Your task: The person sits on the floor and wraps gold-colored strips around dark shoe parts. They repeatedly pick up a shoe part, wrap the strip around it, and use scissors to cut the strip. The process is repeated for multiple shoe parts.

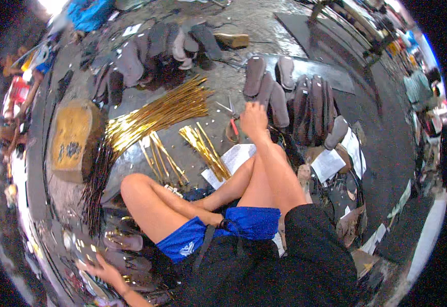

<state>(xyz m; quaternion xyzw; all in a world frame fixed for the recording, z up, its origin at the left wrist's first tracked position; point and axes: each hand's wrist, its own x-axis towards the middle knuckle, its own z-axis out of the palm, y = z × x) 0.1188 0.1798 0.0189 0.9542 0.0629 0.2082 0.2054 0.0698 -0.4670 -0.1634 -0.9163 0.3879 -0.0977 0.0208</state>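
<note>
My right hand (254, 122) is stretched forward with its fingers curled in, over the edge of the dark shoe soles (277, 105). Whatever its fingers hold, if anything, is hidden. Just left of it lie scissors (234, 125) with red on the handle. At the lower left, my left hand (103, 271) reaches out with fingers apart, beside a blurred, glinting dark piece (83, 249). Dark soles with gold bits (123, 240) lie close to that hand. Between my knees and the scissors is a small bunch of gold strips (203, 148), partly on white paper (238, 157).
A large fan of gold strips (157, 110) spreads across the ground, its dark ends beside a worn yellowish block (75, 139). More soles (131, 61) are heaped at the far left. Upright soles (313, 107) and a paper sheet (328, 165) lie to the right. People sit at the far left.
</note>
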